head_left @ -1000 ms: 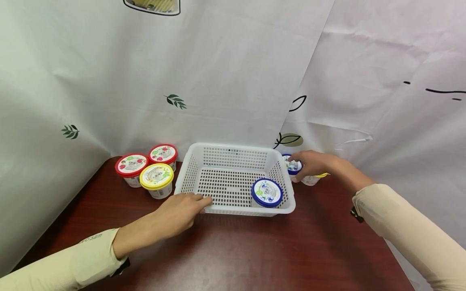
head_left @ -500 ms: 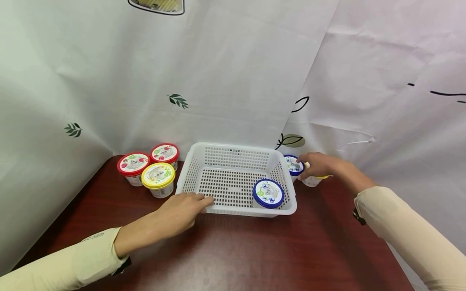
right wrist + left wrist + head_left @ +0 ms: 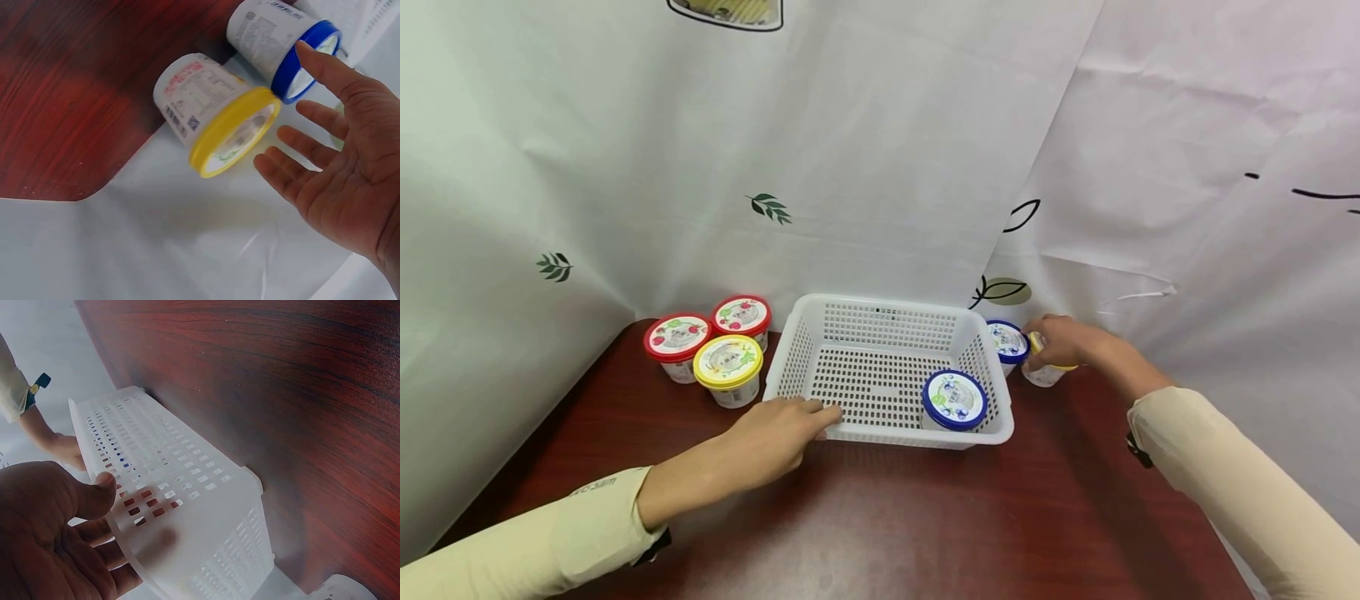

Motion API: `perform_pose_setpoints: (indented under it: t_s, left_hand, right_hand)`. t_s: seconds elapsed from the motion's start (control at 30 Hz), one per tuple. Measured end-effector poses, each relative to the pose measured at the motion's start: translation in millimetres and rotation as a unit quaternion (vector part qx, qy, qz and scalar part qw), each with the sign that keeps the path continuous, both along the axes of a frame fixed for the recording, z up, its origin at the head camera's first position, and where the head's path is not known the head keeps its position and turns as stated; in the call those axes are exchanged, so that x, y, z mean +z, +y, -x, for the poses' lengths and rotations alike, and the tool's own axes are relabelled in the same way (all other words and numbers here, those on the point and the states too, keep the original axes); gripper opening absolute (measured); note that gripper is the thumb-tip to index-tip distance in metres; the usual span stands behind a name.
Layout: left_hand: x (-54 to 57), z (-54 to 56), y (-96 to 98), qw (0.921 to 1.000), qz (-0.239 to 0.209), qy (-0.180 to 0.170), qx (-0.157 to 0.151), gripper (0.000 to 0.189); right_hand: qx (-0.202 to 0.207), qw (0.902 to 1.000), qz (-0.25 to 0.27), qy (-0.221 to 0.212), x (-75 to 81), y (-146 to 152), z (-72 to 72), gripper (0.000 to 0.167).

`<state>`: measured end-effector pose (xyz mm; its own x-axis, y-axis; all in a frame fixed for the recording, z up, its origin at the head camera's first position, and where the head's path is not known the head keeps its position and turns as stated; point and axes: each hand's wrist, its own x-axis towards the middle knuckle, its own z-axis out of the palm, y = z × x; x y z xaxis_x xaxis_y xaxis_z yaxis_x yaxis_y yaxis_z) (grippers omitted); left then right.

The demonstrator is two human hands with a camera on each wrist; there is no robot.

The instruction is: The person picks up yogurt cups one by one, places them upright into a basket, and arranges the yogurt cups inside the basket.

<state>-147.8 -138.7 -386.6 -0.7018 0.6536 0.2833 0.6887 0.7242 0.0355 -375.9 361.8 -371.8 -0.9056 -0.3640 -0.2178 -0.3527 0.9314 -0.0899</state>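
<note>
My left hand (image 3: 775, 437) grips the front rim of a white plastic basket (image 3: 865, 387), the thumb outside its perforated wall and the fingers inside. In the basket's front right corner stands a blue-lidded tub (image 3: 955, 402). Over on the right, my right hand (image 3: 1062, 340) hovers above a yellow-lidded tub (image 3: 1043, 375) and another blue-lidded tub (image 3: 1007, 342), which stand side by side against the basket's right end. In the right wrist view the fingers are spread beside the yellow-lidded tub (image 3: 206, 115), holding nothing; the thumb tip overlaps the rim of the blue lid.
Left of the basket stand two red-lidded tubs (image 3: 677, 336) and a yellow-lidded tub (image 3: 727, 367). A white printed cloth (image 3: 880, 167) hangs behind and at both sides of the dark red wooden table (image 3: 910, 517).
My right hand has drawn slightly right, off the blue-lidded tub and towards the yellow-lidded one, uncovering more of the blue lid. My left hand stays on the basket rim.
</note>
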Motion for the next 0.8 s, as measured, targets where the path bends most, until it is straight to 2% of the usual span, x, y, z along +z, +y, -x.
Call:
perform_pose_setpoints:
  t_s: [0.1,0.37,0.53,0.73,0.8]
  left_hand:
    - [-0.3,0.6,0.0,1.0,0.001,-0.005,0.0,0.024]
    - [-1.4,1.2,-0.4,1.0,0.0,0.0,0.0,0.025]
    - [-1.2,0.9,-0.2,1.0,0.001,0.002,0.0,0.026]
    - [-1.3,1.2,-0.1,1.0,0.001,0.0,0.0,0.026]
    - [-1.3,1.3,-0.2,1.0,0.002,0.0,0.001,0.026]
  right_hand:
    - [-0.015,0.9999,0.007,-0.003,-2.6,3,1.3,0.087]
    - [-0.019,0.9998,-0.001,0.005,-3.4,7,1.4,0.093]
    - [-0.02,0.9997,-0.003,0.012,1.0,7,-3.8,0.094]
    - [-0.028,0.9995,-0.011,0.006,8.6,4,-12.7,0.086]
    - [-0.019,0.9997,-0.015,0.002,13.2,1,-16.1,0.085]
